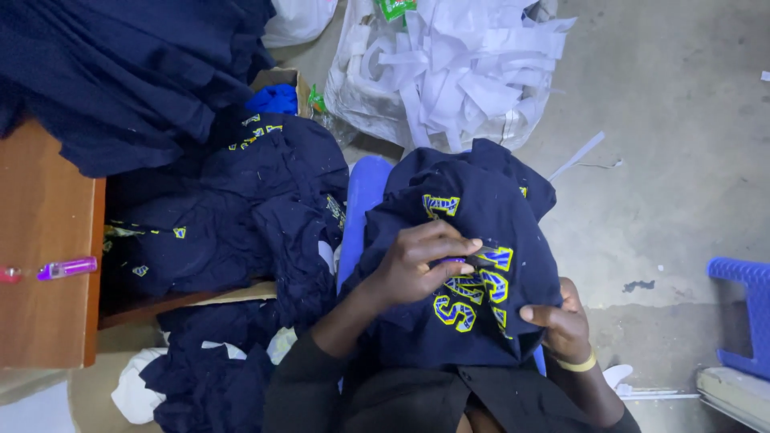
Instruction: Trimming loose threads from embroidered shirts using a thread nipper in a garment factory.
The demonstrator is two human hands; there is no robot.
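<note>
Navy garment (pixel 473 321) with yellow-blue lettering lies over my lap, centre frame. My left hand (pixel 421 265) presses on the letters, fingers curled, possibly pinching a small purple tool. My right hand (pixel 561 325) grips the fabric's lower right edge, closed.

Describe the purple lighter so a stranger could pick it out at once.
Start at the wooden table on the left, beside the heaps of navy garments. Near its right edge lies the purple lighter, flat on the wood. It is small, slim and translucent violet, unlike the red item just left of it.
</note>
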